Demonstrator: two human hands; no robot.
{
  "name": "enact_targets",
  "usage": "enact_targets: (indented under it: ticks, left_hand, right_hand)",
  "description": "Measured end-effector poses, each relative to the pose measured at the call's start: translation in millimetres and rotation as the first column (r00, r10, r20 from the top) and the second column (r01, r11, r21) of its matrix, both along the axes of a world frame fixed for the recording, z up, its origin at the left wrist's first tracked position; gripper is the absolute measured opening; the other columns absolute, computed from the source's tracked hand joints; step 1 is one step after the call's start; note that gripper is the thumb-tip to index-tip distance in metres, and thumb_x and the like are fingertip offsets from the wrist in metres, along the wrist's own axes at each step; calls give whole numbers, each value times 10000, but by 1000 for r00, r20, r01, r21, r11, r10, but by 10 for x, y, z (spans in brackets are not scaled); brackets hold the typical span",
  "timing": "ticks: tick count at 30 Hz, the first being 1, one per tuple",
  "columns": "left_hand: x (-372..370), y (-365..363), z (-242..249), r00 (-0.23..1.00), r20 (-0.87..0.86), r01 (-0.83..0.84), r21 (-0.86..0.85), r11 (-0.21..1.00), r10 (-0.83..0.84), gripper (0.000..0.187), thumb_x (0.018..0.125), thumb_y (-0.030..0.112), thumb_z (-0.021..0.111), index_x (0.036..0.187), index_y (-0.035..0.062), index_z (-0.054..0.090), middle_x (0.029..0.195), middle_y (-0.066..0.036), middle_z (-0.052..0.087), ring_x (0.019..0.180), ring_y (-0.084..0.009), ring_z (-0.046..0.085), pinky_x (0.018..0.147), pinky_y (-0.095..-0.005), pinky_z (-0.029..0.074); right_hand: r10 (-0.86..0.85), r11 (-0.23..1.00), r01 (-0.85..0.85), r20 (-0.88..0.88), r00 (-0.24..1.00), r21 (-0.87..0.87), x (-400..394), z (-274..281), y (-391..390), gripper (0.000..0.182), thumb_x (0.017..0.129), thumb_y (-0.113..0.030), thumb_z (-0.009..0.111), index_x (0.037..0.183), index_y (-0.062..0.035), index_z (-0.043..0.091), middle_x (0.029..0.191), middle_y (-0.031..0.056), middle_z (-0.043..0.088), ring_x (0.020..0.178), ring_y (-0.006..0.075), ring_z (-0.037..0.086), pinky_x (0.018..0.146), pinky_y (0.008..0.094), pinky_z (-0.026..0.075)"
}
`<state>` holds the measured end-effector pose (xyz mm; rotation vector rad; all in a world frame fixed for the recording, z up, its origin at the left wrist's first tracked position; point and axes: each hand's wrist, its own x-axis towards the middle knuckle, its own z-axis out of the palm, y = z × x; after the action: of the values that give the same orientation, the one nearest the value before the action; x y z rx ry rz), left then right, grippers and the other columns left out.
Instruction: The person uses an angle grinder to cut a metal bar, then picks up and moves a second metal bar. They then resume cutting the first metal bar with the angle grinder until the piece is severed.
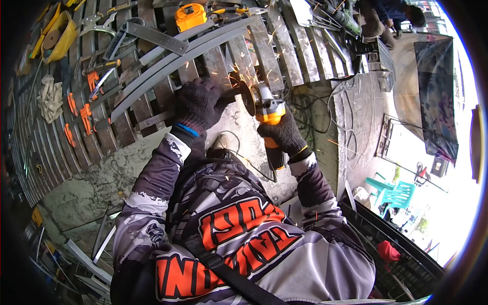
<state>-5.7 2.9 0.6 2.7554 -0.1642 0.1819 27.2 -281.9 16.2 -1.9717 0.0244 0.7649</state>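
Note:
My right hand (285, 134), in a dark knit glove, is wrapped round the body of a yellow and black angle grinder (270, 111). The grinder's disc (247, 97) meets the end of a dark metal piece (230, 96), and orange sparks spray up from the contact. Also gloved, my left hand (198, 105) is closed round that metal piece at the edge of the slatted metal bench (264, 56). Its fingers hide most of what it grips. Long grey metal strips (168, 70) lie on the bench just beyond my left hand.
On the bench lie a yellow tape measure (190, 17), a try square (157, 38), orange clamps (85, 118), a rag (50, 99) and pliers (239, 10). Black cables (333, 109) trail on the floor at right. Another person (389, 20) crouches at the far right, near a green chair (397, 195).

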Motion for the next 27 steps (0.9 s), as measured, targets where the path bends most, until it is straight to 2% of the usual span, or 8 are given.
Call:
enact_targets:
  ticks: [3, 6, 13, 17, 19, 22, 25, 27]
  left_hand:
    - [0, -4, -26, 1000, -2, 1, 3, 1000, -1, 312, 794, 389, 782, 952, 124, 731, 1069, -102, 690, 1019, -337, 664, 859, -515, 522]
    - [1, -6, -45, 1000, -6, 1, -5, 1000, -1, 307, 795, 385, 779, 951, 126, 726, 1055, -99, 687, 1018, -332, 666, 857, -509, 525]
    - [-11, -4, -36, 999, 45, 17, 26, 1000, -18, 308, 820, 404, 766, 955, 131, 720, 1054, -92, 680, 1027, -318, 668, 852, -497, 530]
    - [-21, -17, 35, 1000, -10, 11, 56, 998, -10, 326, 827, 420, 762, 977, 133, 717, 1067, -84, 675, 1027, -310, 665, 857, -496, 521]
    - [-34, -10, 53, 999, 29, 22, 77, 997, -25, 364, 793, 338, 762, 1061, 104, 685, 1053, -131, 645, 991, -358, 648, 853, -511, 506]
    - [-44, -30, 96, 999, 4, 40, 90, 995, -40, 336, 818, 331, 739, 1068, 115, 681, 1068, -123, 644, 997, -350, 646, 844, -508, 493]
    - [-87, -119, 135, 998, -52, -34, 115, 993, 40, 307, 836, 323, 729, 1070, 131, 682, 1074, -118, 648, 997, -351, 647, 849, -506, 487]
    - [-124, -138, 97, 998, -40, -35, 114, 993, 40, 302, 844, 326, 726, 1073, 134, 681, 1074, -121, 649, 998, -355, 647, 850, -509, 486]
  right_hand:
    - [-1, 1000, 3, -73, 997, 20, -1, 50, 21, 693, 643, -192, 912, 1228, -33, 577, 1034, 86, 705, 912, 213, 690, 837, 373, 578]
    - [-12, 1000, 12, 13, 1000, -16, -17, -37, -22, 699, 642, -181, 912, 1236, -33, 574, 1035, 88, 705, 914, 214, 690, 834, 372, 578]
    - [-5, 1000, 5, -13, 1000, -21, 27, -90, -37, 709, 644, -171, 912, 1250, -38, 570, 1040, 88, 704, 913, 214, 684, 834, 375, 577]
    - [-9, 999, 9, 4, 1000, 39, 42, 9, 13, 661, 652, -145, 896, 1224, -35, 584, 1026, 81, 695, 905, 204, 676, 824, 369, 576]
    - [-14, 999, 13, 16, 1000, 47, 32, 85, 43, 642, 651, -127, 890, 1211, -33, 590, 1020, 77, 692, 901, 199, 674, 819, 363, 576]
    - [-146, 968, 161, -87, 985, 191, -64, 143, -21, 605, 637, -88, 873, 1186, -33, 624, 1004, 62, 696, 876, 180, 672, 804, 342, 577]
    - [-133, 964, 152, -103, 986, 216, -156, 180, -92, 611, 634, -90, 875, 1192, -31, 633, 1009, 61, 703, 869, 178, 674, 806, 343, 578]
    - [-98, 982, 107, -64, 993, 156, -228, 133, -146, 632, 638, -101, 881, 1212, -30, 625, 1028, 60, 706, 892, 178, 675, 825, 340, 575]
